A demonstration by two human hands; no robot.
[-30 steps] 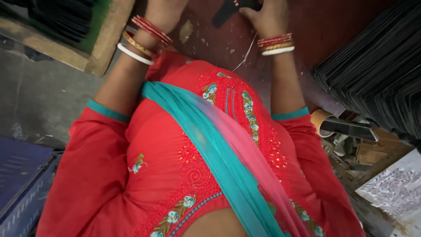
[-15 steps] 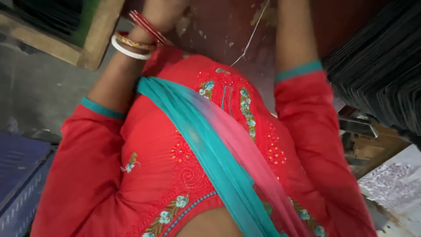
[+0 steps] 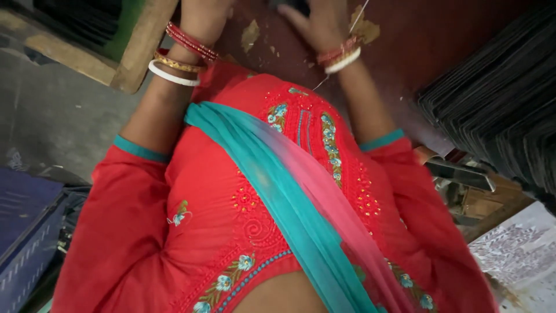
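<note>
Right hand (image 3: pixel 315 23) back in view, flat on maroon table (image 3: pixel 440 40) | left hand (image 3: pixel 202 17) cropped (grip unclear) | two hands

Two hands reached forward: the left hand (image 3: pixel 204 14) and the right hand (image 3: pixel 315 23). One wooden frame (image 3: pixel 136 55), one stack of dark sheets (image 3: pixel 498 98), one blue crate (image 3: pixel 23 232) and one teal-pink scarf (image 3: pixel 289 203) were visible.

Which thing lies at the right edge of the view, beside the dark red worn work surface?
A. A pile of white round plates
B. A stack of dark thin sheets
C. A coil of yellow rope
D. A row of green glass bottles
B: a stack of dark thin sheets fills the upper right, next to the dark red worn work surface where the right hand rests flat.
</note>
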